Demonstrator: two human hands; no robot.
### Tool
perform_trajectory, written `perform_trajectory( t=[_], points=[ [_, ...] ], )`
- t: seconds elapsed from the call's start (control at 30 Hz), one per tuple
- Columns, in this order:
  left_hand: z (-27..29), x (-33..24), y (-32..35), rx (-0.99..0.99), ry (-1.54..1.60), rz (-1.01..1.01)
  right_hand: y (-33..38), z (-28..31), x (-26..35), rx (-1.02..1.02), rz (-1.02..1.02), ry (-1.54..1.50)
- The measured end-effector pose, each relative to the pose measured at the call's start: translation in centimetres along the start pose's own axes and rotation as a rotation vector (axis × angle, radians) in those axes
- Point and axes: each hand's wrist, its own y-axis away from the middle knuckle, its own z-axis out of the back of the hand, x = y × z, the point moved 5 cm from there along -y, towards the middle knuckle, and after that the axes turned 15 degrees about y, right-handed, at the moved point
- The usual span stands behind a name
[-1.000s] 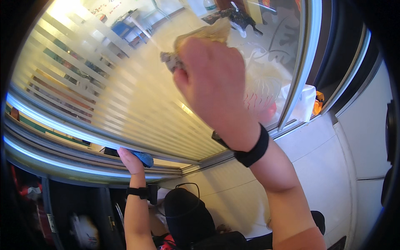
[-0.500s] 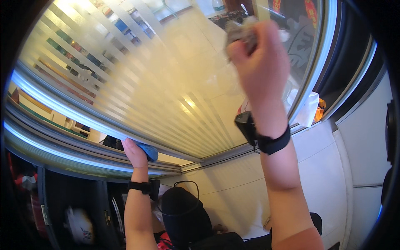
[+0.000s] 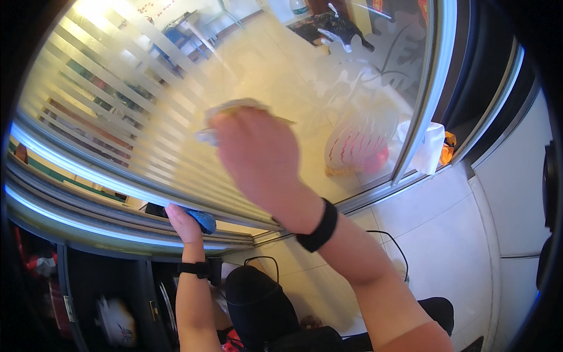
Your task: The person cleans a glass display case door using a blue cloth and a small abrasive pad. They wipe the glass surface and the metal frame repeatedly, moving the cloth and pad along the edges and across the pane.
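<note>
1. Nearest, both forearms are cut off by the lower edge; between them a rounded black shape sits too dark to identify.
2. Black bands circle both wrists, the left band with a dark block beside it, partly hidden by the arm.
3. The left hand lies on the door's lower rail, its fingers out of sight; a blue cloth pokes out beside it, and whether the hand grips this or only presses it, I cannot tell.
4. The right hand, softened by blur, is bunched around a pale rag in front of the glass; its back covers most of the rag, leaving a crumpled rim beyond the knuckles, and the contact with the pane is hidden.
5. Frosted stripes and leaf shapes veil parts of the view through the glass.
6. Behind it, a clear bag with red marks blurs into the frosting, while a white bag is partly covered by the door's upright.
7. Farthest, a bottle is cut off at the top, and a blue chair shows only in pieces.
</note>
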Motion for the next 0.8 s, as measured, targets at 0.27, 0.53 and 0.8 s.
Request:
perform_trajectory(
  t=[0.27, 0.53, 0.8],
  points=[
    [0.8, 0.4, 0.1, -0.037, -0.148, -0.028, -6.2, 8.3, -11.9, -0.317, -0.286, 0.160],
    [0.4, 1.1, -0.3, -0.168, 0.283, 0.280, 3.2, 0.7, -3.0, -0.201, -0.109, -0.040],
    [0.2, -1.5, -0.1, -0.163, -0.306, -0.062, 25.7, 1.2, -20.1, -0.179, -0.845, 0.319]
  ],
)
